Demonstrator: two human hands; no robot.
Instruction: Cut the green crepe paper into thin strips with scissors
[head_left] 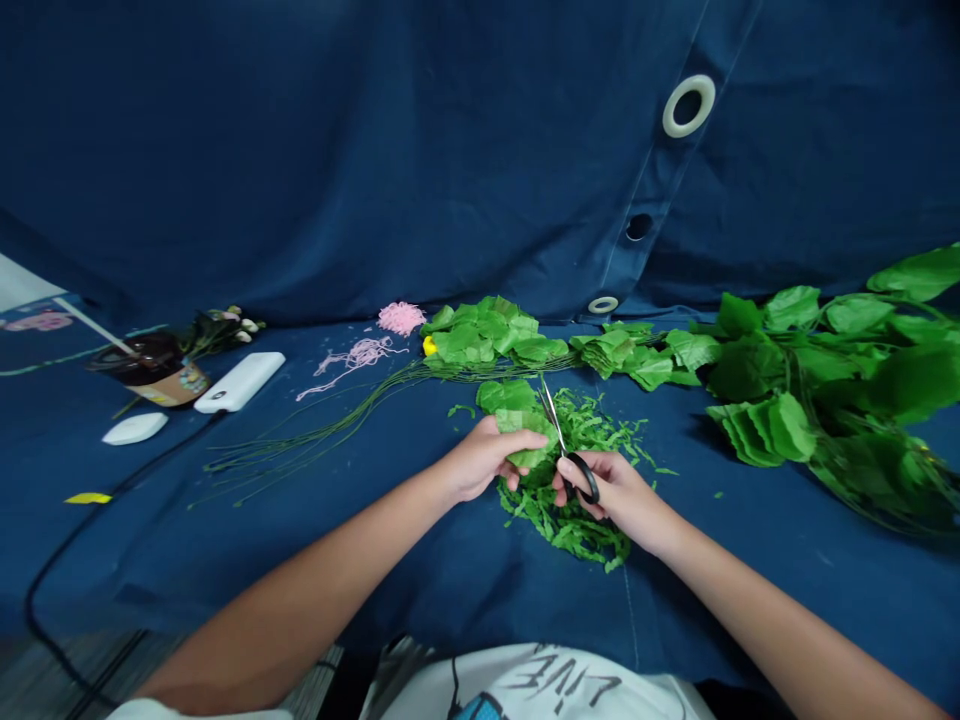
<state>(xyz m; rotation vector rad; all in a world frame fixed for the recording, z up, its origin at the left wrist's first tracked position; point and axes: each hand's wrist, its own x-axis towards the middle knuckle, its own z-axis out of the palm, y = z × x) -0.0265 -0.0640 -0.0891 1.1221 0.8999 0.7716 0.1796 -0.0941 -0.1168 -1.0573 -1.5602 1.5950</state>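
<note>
My left hand (487,457) pinches a green artificial leaf (526,425) between thumb and fingers. Black-handled scissors (559,425) are in my right hand (611,490), fingers through the loops, with the blades pointing away from me along the right edge of the leaf. Whether the blades touch the leaf I cannot tell. Beneath both hands lies a loose heap of curled green clippings (577,540). Just beyond my left hand, another green leaf (504,393) rests on the blue cloth.
Behind are stacked green leaves (480,335) and thin green stems (322,430). Leafy vines (840,370) spread at the right. Pink shreds (401,318) and pink thread (360,357) lie at the back. A drink cup (169,380), a white power strip (241,382) and a black cable (97,515) occupy the left.
</note>
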